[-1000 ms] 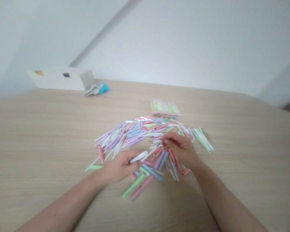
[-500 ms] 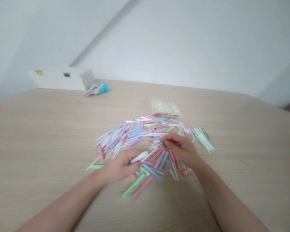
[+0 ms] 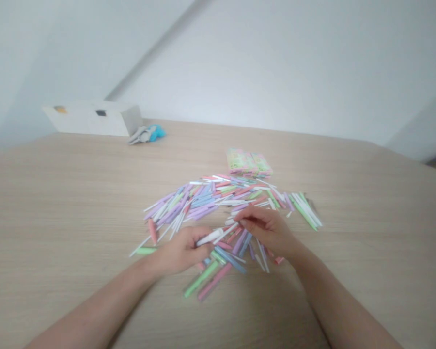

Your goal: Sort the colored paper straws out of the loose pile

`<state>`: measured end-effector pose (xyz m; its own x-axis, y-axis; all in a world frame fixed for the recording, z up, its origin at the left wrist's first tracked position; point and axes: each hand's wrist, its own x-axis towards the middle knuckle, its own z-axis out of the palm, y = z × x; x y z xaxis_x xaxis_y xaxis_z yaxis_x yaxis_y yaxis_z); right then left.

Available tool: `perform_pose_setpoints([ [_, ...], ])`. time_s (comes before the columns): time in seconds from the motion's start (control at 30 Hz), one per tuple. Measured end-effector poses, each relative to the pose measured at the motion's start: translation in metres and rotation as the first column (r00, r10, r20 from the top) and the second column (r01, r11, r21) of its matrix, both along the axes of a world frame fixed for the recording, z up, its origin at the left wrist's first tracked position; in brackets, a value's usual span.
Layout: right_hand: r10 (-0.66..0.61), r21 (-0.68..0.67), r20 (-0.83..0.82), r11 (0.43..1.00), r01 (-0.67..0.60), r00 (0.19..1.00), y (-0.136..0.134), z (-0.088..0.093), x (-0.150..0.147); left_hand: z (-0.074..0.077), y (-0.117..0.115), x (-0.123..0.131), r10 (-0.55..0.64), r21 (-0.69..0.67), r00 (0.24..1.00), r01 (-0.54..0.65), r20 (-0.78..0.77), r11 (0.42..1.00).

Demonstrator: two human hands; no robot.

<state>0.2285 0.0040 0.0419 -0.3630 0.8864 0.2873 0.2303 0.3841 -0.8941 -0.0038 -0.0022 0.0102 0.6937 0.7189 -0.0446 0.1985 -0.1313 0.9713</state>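
Note:
My left hand [image 3: 187,249] is closed, thumb and fingers pinching a white pen cap [image 3: 210,237] that points up to the right. Just right of it, the fingers of my right hand [image 3: 265,228] are drawn together in a pinch. Its fingertips sit over the near pile at the end of a thin white stick [image 3: 225,233]; what they grip, if anything, is hidden. Below and between both hands lie loose pen parts in pastel colours, among them a green barrel [image 3: 202,279], a pink barrel [image 3: 215,282] and a blue barrel [image 3: 230,260].
A wide heap of purple, blue, red and white pen parts [image 3: 203,198] spreads beyond my hands. Green and white sticks [image 3: 305,211] lie at its right. Behind stand stacked pastel packets [image 3: 249,162]. Far left are a white box [image 3: 90,120] and a grey-and-blue glove-like cloth [image 3: 147,134].
My right hand has shifted slightly left, nearer the white cap, its fingers more closed together. My left hand has stayed in place with the cap.

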Motion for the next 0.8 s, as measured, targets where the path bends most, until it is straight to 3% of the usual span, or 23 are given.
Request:
perform_pose_setpoints([
  [0.33,0.028,-0.232,-0.165,0.97,-0.067,0.986,0.002,-0.003,0.001,-0.002,0.0,0.001,0.019,0.002,1.0,-0.019,0.001,1.0],
  [0.8,-0.018,-0.329,-0.273,0.941,-0.075,0.962,0.005,-0.02,-0.003,-0.001,0.0,0.001,0.029,-0.014,0.999,-0.028,0.033,1.0],
])
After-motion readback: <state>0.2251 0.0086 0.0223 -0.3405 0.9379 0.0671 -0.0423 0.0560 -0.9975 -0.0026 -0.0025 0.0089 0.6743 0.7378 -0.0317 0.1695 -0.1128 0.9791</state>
